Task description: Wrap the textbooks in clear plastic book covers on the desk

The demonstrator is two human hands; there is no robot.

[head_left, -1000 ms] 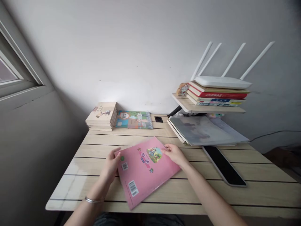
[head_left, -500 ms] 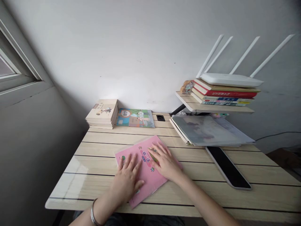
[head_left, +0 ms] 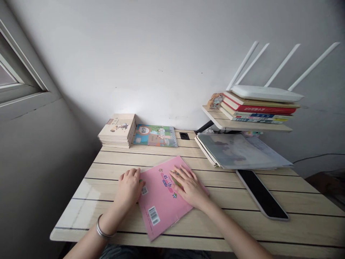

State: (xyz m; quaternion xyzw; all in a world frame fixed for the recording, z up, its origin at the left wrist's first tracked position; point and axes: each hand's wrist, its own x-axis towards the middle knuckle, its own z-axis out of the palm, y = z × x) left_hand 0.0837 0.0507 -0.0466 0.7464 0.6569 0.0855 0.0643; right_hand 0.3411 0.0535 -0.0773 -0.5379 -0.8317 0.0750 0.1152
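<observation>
1. Whereas half a second earlier it lay flat across the pink book (head_left: 164, 202), the left hand (head_left: 129, 187) now curls at the left edge, exposing the barcode (head_left: 153, 215); whether it grips cannot be told.
2. The right hand (head_left: 191, 187) remains spread flat, masking part of the cover.
3. Book: near centre of the desk (head_left: 105, 171). Far left: booklet stack (head_left: 118, 130). Right: phone (head_left: 262, 196); folders (head_left: 242, 153) beyond.

A pale wall (head_left: 161, 54) fills the upper frame, a window (head_left: 18, 68) at upper left; a bright reflection (head_left: 82, 199) marks the slatted bench (head_left: 110, 162) at lower left; a shelf (head_left: 250, 125) stands right.
</observation>
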